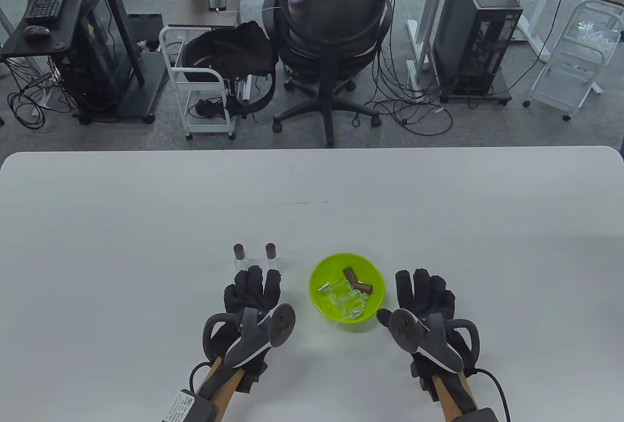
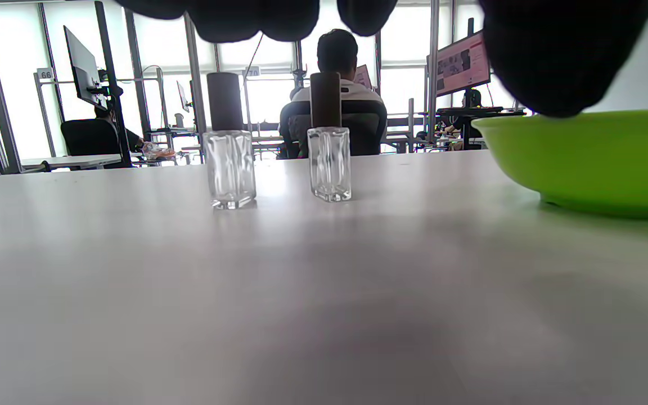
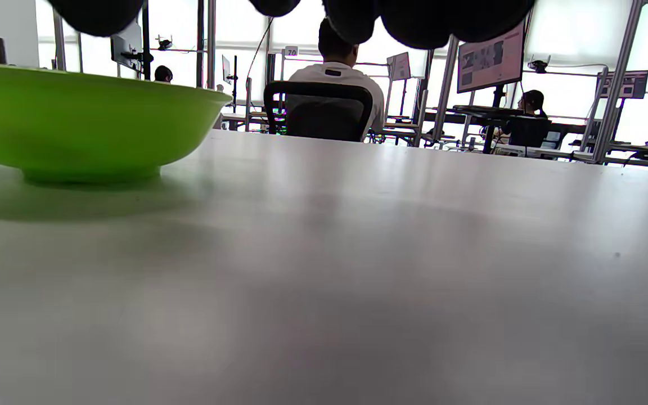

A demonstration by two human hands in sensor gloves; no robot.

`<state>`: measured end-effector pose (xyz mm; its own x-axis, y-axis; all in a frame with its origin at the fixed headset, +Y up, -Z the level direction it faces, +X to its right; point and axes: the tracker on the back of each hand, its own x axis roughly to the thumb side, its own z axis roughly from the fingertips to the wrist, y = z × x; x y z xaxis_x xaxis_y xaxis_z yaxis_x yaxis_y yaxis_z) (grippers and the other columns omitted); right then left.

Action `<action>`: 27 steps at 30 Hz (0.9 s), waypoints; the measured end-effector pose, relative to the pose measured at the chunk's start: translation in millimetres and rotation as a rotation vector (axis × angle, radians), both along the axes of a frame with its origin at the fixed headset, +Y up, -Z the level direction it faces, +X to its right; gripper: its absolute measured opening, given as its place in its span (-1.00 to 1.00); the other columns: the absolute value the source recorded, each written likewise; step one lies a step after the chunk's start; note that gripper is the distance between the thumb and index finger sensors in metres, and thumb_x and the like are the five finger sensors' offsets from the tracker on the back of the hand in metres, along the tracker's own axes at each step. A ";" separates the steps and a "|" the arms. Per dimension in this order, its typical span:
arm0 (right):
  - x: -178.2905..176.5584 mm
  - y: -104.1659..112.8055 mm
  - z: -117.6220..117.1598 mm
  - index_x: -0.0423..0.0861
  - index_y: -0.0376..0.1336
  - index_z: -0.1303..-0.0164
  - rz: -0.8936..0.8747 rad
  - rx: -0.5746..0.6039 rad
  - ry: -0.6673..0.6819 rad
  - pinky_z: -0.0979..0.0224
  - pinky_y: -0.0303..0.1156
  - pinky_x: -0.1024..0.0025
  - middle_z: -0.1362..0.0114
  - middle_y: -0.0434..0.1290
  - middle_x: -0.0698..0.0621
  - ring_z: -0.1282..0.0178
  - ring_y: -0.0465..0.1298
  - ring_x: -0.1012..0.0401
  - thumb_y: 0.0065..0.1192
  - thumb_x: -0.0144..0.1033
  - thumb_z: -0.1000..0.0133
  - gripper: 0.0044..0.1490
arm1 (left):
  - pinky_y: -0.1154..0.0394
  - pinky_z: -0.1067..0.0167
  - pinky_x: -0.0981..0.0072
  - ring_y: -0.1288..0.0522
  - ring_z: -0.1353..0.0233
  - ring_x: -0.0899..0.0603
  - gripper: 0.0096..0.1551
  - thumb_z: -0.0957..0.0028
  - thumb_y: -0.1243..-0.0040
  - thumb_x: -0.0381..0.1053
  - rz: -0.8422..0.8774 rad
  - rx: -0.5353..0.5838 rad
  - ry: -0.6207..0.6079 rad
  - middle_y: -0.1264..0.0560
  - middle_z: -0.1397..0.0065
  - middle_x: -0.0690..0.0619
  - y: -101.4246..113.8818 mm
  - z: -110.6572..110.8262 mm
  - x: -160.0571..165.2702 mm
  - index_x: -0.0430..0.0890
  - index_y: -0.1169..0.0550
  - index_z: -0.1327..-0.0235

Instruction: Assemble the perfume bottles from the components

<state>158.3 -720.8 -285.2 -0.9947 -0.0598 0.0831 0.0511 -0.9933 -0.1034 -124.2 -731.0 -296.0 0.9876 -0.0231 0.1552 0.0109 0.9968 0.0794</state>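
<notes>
Two clear glass perfume bottles with dark brown caps stand upright side by side, one (image 1: 239, 255) (image 2: 228, 152) on the left and one (image 1: 271, 254) (image 2: 329, 146) on the right. A lime green bowl (image 1: 321, 307) (image 2: 594, 163) (image 3: 76, 129) holds two brown caps (image 1: 355, 280), silver spray parts (image 1: 323, 288) and clear glass bottles (image 1: 347, 301). My left hand (image 1: 253, 290) rests flat on the table just in front of the standing bottles, holding nothing. My right hand (image 1: 426, 295) lies flat to the right of the bowl, also holding nothing.
The white table (image 1: 146, 227) stretches wide on all sides of the hands. Beyond its far edge stand an office chair (image 1: 331, 42), a white cart (image 1: 204, 86) and computer towers on the floor.
</notes>
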 end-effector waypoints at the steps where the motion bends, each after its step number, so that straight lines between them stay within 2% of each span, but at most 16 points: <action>1: -8.1 5.2 -0.4 -0.16 -0.16 -0.80 -0.008 0.005 -0.008 -0.62 0.18 -0.39 -0.78 0.05 -0.42 -0.69 0.23 -0.39 -0.14 0.32 -0.28 0.07 | -0.17 -0.57 -0.30 -0.17 -0.66 -0.49 0.22 0.11 -0.19 0.49 0.003 -0.005 0.008 -0.08 -0.75 -0.29 -0.1 -0.2 -1.8 -0.05 -0.09 -0.72; 4: -26.9 13.0 -2.5 -0.16 -0.06 -0.78 -0.001 -0.018 0.000 -0.58 0.28 -0.31 -0.71 0.22 -0.38 -0.61 0.37 -0.30 -0.12 0.32 -0.28 0.03 | -0.17 -0.57 -0.30 -0.17 -0.66 -0.49 0.22 0.11 -0.18 0.49 0.015 -0.017 0.020 -0.07 -0.75 -0.29 1.8 0.3 -6.1 -0.05 -0.09 -0.72; 7: -59.1 18.3 -8.7 -0.15 0.03 -0.74 0.096 -0.061 0.010 -0.56 0.32 -0.27 -0.65 0.31 -0.34 -0.55 0.44 -0.25 -0.09 0.31 -0.27 0.00 | -0.17 -0.57 -0.30 -0.17 -0.66 -0.49 0.21 0.11 -0.19 0.49 0.059 -0.007 0.028 -0.07 -0.75 -0.29 7.3 3.1 -13.4 -0.05 -0.09 -0.72; 11: -91.0 15.9 -21.1 -0.12 0.12 -0.68 0.196 -0.078 0.012 -0.52 0.39 -0.19 -0.56 0.42 -0.25 -0.47 0.52 -0.15 -0.03 0.30 -0.24 -0.05 | -0.17 -0.57 -0.30 -0.17 -0.66 -0.50 0.21 0.11 -0.19 0.49 0.094 -0.004 0.038 -0.08 -0.75 -0.29 10.2 4.9 -20.5 -0.06 -0.10 -0.72; 15: -112.5 7.0 -35.5 -0.13 0.20 -0.61 0.276 -0.173 -0.038 -0.48 0.42 -0.15 -0.44 0.52 -0.19 -0.37 0.58 -0.07 0.05 0.24 -0.25 -0.13 | -0.18 -0.57 -0.30 -0.18 -0.65 -0.50 0.20 0.10 -0.18 0.49 0.113 -0.022 0.049 -0.09 -0.74 -0.29 8.6 3.0 -24.5 -0.06 -0.10 -0.72; 20: -122.5 -3.3 -45.0 -0.13 0.22 -0.58 0.368 -0.199 -0.071 -0.45 0.45 -0.13 -0.40 0.54 -0.18 -0.32 0.61 -0.05 0.13 0.22 -0.21 -0.12 | -0.19 -0.56 -0.29 -0.19 -0.64 -0.50 0.18 0.06 -0.16 0.47 0.114 -0.038 0.065 -0.09 -0.74 -0.30 6.4 2.0 -25.8 -0.08 -0.11 -0.71; 27: -123.7 -12.6 -52.2 -0.10 0.21 -0.58 0.368 -0.203 -0.083 -0.46 0.44 -0.12 -0.42 0.52 -0.19 -0.33 0.59 -0.05 0.18 0.24 -0.15 -0.09 | -0.19 -0.56 -0.28 -0.19 -0.64 -0.50 0.17 0.06 -0.15 0.47 0.114 -0.029 0.064 -0.10 -0.74 -0.30 6.4 2.7 -25.3 -0.08 -0.11 -0.71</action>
